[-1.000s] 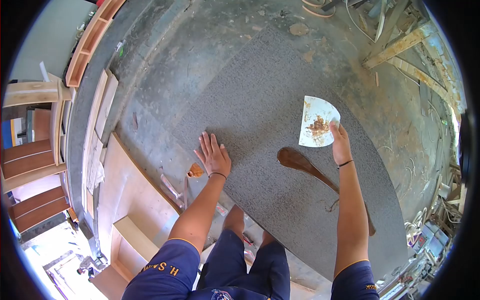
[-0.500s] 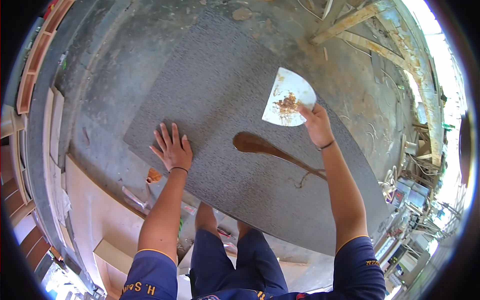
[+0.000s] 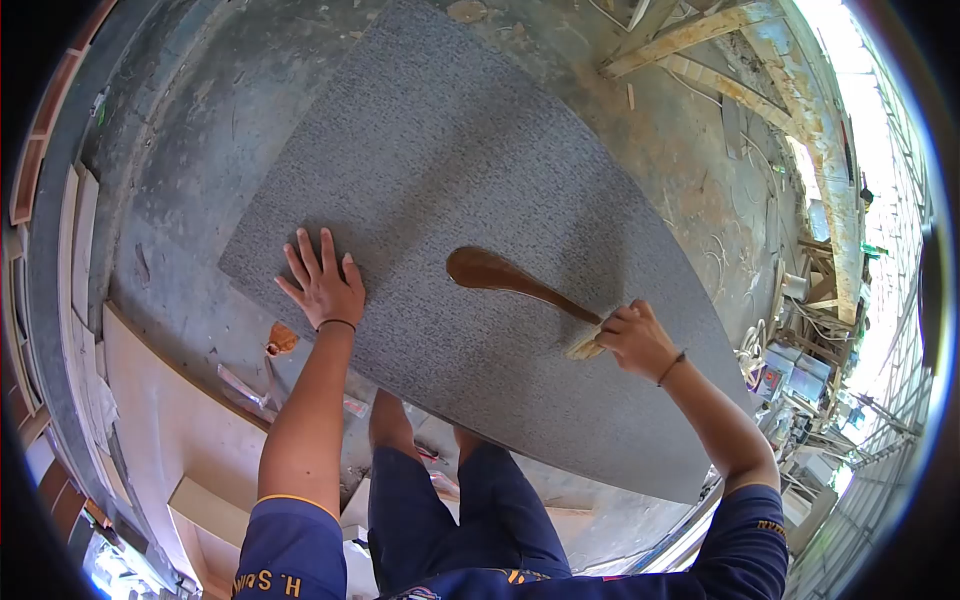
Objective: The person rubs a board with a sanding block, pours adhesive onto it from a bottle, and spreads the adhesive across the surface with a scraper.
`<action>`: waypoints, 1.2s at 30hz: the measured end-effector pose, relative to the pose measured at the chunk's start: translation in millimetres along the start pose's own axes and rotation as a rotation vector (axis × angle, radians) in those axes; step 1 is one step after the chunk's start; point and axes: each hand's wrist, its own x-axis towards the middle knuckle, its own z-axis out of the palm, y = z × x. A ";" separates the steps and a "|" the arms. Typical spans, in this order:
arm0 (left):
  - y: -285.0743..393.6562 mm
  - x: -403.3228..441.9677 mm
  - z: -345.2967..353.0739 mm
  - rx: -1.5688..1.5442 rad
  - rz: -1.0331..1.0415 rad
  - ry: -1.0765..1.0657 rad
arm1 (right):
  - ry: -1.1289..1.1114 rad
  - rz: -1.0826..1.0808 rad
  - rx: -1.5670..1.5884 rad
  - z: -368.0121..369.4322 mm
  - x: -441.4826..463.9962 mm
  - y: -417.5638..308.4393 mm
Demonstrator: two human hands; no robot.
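Note:
A large grey textured sheet (image 3: 480, 170) spreads out in front of me. My left hand (image 3: 332, 285) lies flat near its left edge, fingers spread. Across the middle of the sheet runs a glossy brown puddle of what looks like glue (image 3: 490, 270), wide at the left and narrowing to the right. At the narrow end my right hand (image 3: 635, 340) is closed on a glue spreader (image 3: 584, 348), a thin whitish plate stained with brown. The spreader is tilted down onto the sheet, and part of it is hidden by the fingers.
Wooden boards (image 3: 180, 400) lean at the lower left, close to the sheet. A brown scrap (image 3: 282, 338) lies on the concrete floor (image 3: 200, 180). A timber frame (image 3: 720, 40) stands at the upper right, with clutter (image 3: 800, 370) below it.
My right hand has brought the spreader down and towards me, from raised above the sheet to the glue's thin end. My left hand stays flat on the sheet. The view has shifted slightly.

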 end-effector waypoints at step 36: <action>-9.7 3.9 -12.1 -0.226 0.020 -0.120 | 0.590 -0.275 -0.085 -133.4 496.6 -85.1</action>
